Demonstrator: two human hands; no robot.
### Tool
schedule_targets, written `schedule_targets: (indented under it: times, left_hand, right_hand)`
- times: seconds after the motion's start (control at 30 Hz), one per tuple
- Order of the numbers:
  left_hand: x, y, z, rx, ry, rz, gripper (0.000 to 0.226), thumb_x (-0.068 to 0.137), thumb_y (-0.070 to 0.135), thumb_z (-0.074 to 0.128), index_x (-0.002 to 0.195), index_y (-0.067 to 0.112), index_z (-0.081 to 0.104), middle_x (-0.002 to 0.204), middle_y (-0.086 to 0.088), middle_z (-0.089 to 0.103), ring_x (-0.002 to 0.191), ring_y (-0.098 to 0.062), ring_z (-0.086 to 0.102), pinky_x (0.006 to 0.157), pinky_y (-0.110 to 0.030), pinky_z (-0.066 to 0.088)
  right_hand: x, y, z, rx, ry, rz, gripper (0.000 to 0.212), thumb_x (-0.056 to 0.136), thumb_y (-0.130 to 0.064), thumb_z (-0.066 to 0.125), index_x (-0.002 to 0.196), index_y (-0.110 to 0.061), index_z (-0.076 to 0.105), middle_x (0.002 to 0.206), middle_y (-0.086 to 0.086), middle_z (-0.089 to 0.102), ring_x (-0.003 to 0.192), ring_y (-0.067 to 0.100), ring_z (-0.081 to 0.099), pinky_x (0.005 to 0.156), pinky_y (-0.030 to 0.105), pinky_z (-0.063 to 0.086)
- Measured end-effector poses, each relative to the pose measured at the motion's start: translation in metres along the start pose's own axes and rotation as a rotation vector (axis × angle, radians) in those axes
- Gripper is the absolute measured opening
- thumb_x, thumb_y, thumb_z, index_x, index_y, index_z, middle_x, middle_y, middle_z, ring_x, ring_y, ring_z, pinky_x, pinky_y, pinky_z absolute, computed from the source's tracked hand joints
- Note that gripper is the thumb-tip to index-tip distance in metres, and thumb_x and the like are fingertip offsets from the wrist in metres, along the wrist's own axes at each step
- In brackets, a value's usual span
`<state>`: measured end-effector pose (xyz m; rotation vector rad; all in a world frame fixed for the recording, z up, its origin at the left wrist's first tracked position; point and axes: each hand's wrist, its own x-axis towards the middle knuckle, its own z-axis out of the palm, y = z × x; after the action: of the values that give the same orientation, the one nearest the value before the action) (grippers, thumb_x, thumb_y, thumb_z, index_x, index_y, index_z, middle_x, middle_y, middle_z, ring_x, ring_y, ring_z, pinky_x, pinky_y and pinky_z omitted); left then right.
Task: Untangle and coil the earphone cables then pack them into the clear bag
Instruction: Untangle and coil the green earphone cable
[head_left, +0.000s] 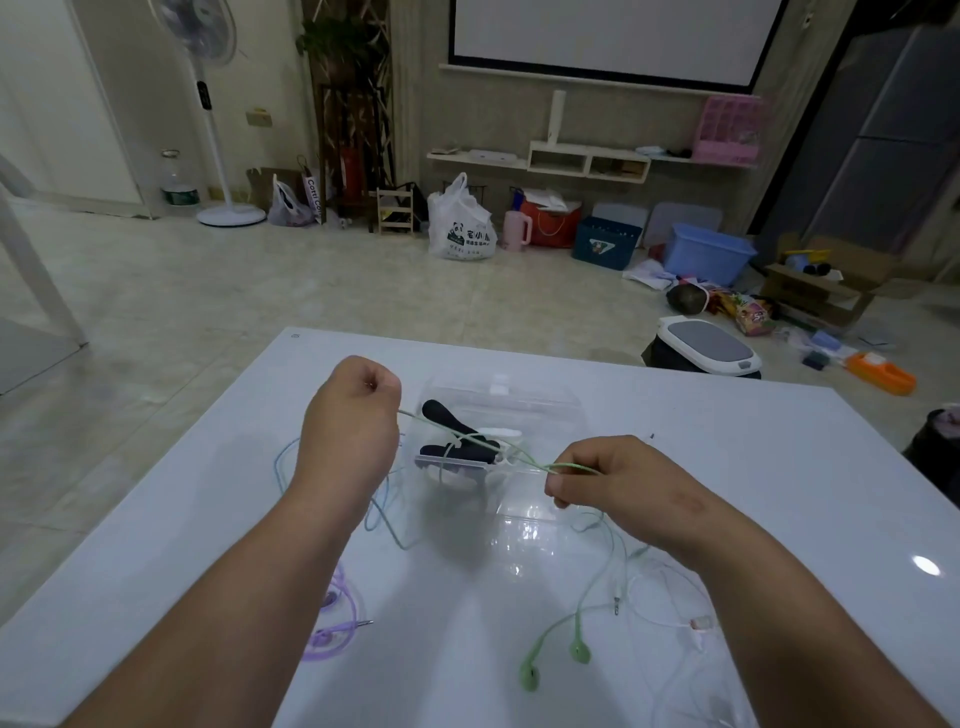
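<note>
Your left grip (353, 410) is curled into a fist, pinching one end of a taut span of the green earphone cable (470, 440); your right grip (592, 480) pinches the same cable between thumb and fingertips, so the span runs stretched above the clear bag (550, 402); the rest trails down onto the worktop (779, 467) and ends in two green earbuds (530, 678) near you; expect this cable to be light, thin, limp and quick to snag, so hold the cord itself rather than the buds, and draw it gently; the bag lies on the worktop and holds dark items plus something white, neither identifiable; a blue cable (283, 457), purple earphones (332, 631) and white earphones (675, 618) lie loose outside it.
</note>
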<state>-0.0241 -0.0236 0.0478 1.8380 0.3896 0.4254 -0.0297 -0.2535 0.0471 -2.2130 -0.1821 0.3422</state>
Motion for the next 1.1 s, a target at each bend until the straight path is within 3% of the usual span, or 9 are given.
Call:
schedule_targets:
  times: [0.17,0.33,0.4,0.5,0.57,0.73,0.83,0.93,1.1]
  left_hand:
    - [-0.002,-0.001,-0.006,0.341,0.093,0.191,0.03,0.092,0.047,0.047,0.076,0.024,0.055,0.065,0.005,0.057,0.065,-0.015,0.055,0.057,-0.031,0.036]
    - [0.001,-0.003,-0.01,0.654,0.182,0.248,0.042,0.09,0.045,0.05,0.063,0.013,0.055,0.057,-0.001,0.055,0.06,-0.023,0.053,0.051,-0.026,0.034]
    - [0.004,-0.007,-0.01,0.867,0.089,0.258,0.043,0.091,0.045,0.047,0.064,0.013,0.054,0.06,-0.001,0.055,0.062,-0.024,0.053,0.053,-0.027,0.036]
    - [0.004,-0.015,-0.005,1.073,-0.12,0.281,0.036,0.093,0.044,0.046,0.071,0.017,0.056,0.072,0.001,0.059,0.074,-0.024,0.056,0.062,-0.029,0.041]
    - [0.002,-0.017,-0.001,0.912,-0.235,0.332,0.027,0.095,0.036,0.046,0.08,0.021,0.062,0.083,0.003,0.066,0.082,-0.022,0.06,0.069,-0.029,0.045]
    - [-0.014,-0.003,0.01,-0.026,-0.484,0.28,0.021,0.097,0.036,0.051,0.09,0.032,0.071,0.082,0.01,0.071,0.081,-0.003,0.066,0.077,-0.022,0.05]
    - [-0.021,0.003,0.012,-0.009,-0.566,0.225,0.017,0.093,0.031,0.059,0.086,0.022,0.072,0.072,0.005,0.068,0.065,-0.009,0.064,0.067,-0.032,0.054]
    - [-0.02,0.001,0.013,0.203,-0.608,0.229,0.013,0.091,0.026,0.062,0.081,0.021,0.069,0.058,0.012,0.056,0.046,-0.002,0.05,0.049,-0.023,0.045]
    - [-0.011,-0.001,0.01,0.236,-0.313,0.197,0.017,0.095,0.022,0.053,0.079,0.019,0.06,0.062,0.01,0.053,0.048,-0.004,0.042,0.044,-0.019,0.029]
  right_hand:
    - [0.0,0.0,0.0,-0.039,0.048,0.015,0.023,0.093,-0.037,0.058,0.086,-0.018,0.069,0.073,-0.004,0.073,0.043,0.001,0.042,0.048,0.014,0.037]
    - [0.002,-0.004,-0.006,-0.259,0.242,0.083,0.06,0.086,-0.06,0.056,0.077,-0.002,0.067,0.039,-0.015,0.052,0.048,0.011,0.044,0.054,0.026,0.037]
    - [0.0,-0.004,-0.006,-0.142,0.237,0.068,0.059,0.09,-0.052,0.057,0.079,0.006,0.063,0.037,-0.023,0.048,0.049,0.009,0.04,0.053,0.024,0.033]
    - [-0.004,-0.008,-0.004,0.147,0.115,0.037,0.034,0.094,-0.036,0.057,0.075,-0.01,0.069,0.048,-0.017,0.049,0.051,0.004,0.04,0.052,0.016,0.032]
    - [-0.005,-0.01,0.0,0.233,0.047,0.023,0.027,0.094,-0.027,0.055,0.078,-0.011,0.07,0.058,-0.007,0.045,0.048,0.005,0.037,0.049,0.015,0.031]
    - [-0.003,-0.015,0.01,0.156,0.024,-0.02,0.028,0.095,-0.03,0.055,0.078,-0.015,0.072,0.058,-0.006,0.043,0.045,0.004,0.035,0.047,0.014,0.03]
    - [-0.003,-0.015,0.013,0.142,0.018,-0.036,0.028,0.094,-0.032,0.056,0.078,-0.016,0.072,0.054,-0.009,0.046,0.046,0.003,0.037,0.047,0.016,0.03]
    - [-0.004,-0.015,0.013,0.139,0.013,-0.057,0.031,0.094,-0.037,0.057,0.073,-0.018,0.07,0.053,-0.009,0.049,0.05,0.006,0.039,0.051,0.021,0.03]
    - [-0.004,-0.014,0.006,0.159,0.067,-0.052,0.043,0.091,-0.038,0.061,0.059,-0.015,0.044,0.053,-0.005,0.046,0.044,0.005,0.034,0.05,0.018,0.028]
